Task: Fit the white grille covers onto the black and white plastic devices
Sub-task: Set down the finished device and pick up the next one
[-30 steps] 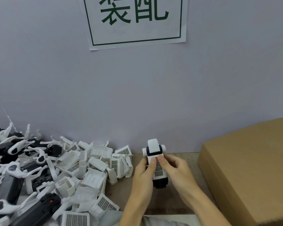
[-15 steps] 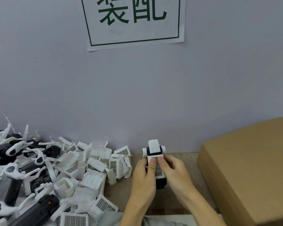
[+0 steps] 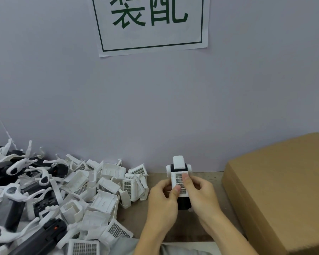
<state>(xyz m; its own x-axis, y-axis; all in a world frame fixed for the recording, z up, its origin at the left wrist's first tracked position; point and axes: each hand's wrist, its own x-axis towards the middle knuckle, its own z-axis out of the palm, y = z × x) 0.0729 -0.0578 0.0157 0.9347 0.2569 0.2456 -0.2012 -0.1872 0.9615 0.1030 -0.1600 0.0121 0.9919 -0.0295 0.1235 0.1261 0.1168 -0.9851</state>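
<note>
Grey wall [image 3: 247,89] behind, paper sign [image 3: 151,24] up top; brown bench [image 3: 215,183]. Head view: left hand [image 3: 161,205] and right hand [image 3: 203,197] both grip one black and white device [image 3: 180,178] mid-bench, thumbs pressing its white grille cover [image 3: 179,179]. Loose covers [image 3: 107,188] and devices [image 3: 17,190] heaped left. Cardboard box [image 3: 280,190] right.

Both hands, left [image 3: 162,203] and right [image 3: 201,195], meet at centre, fingers curled, thumbs pressing forward.
</note>
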